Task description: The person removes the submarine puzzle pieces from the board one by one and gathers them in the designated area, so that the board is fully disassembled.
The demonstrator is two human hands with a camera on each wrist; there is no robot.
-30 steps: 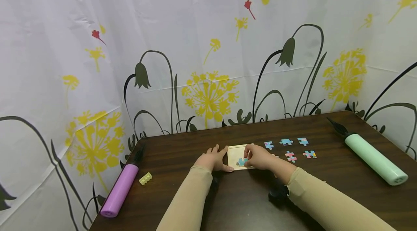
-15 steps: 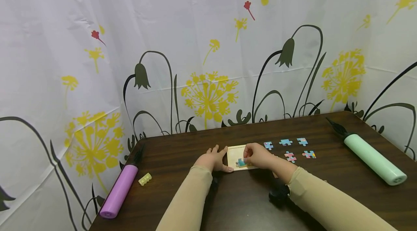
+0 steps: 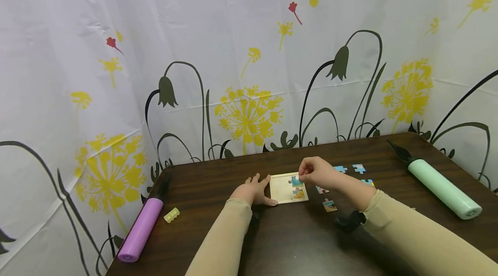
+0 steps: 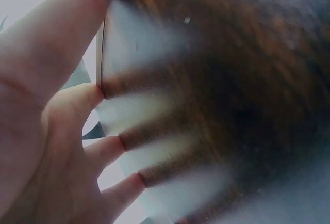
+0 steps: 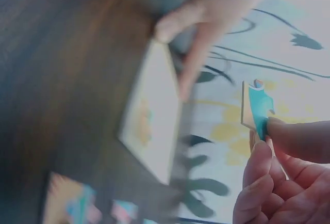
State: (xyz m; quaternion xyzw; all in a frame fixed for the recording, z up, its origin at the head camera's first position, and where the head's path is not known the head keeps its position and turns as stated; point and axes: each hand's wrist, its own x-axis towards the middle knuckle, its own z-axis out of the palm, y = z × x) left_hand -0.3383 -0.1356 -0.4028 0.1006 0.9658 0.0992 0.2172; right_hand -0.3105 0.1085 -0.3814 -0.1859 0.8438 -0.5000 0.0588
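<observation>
A teal jigsaw puzzle piece (image 3: 295, 181) is pinched between the thumb and fingers of my right hand (image 3: 320, 174), over the right part of a shallow pale wooden puzzle tray (image 3: 279, 187). In the right wrist view the puzzle piece (image 5: 260, 108) is seen nearly edge-on, lifted off the tray. An orange and pink piece (image 3: 298, 193) lies in the tray's lower right corner. With fingers spread, my left hand (image 3: 250, 191) rests at the tray's left edge, its thumb by the near left corner. The left wrist view shows its fingertips touching the dark tabletop.
Loose puzzle pieces lie right of the tray, among them a brown and blue piece (image 3: 329, 205) and a blue piece (image 3: 359, 168); my right hand covers some. A purple pump (image 3: 142, 228) and yellow block (image 3: 172, 215) are at left, a green pump (image 3: 443, 187) at right.
My right hand has lifted the teal piece from the tray's near side and moved up and right with it. The orange and pink piece now shows fully. My left hand stays put.
</observation>
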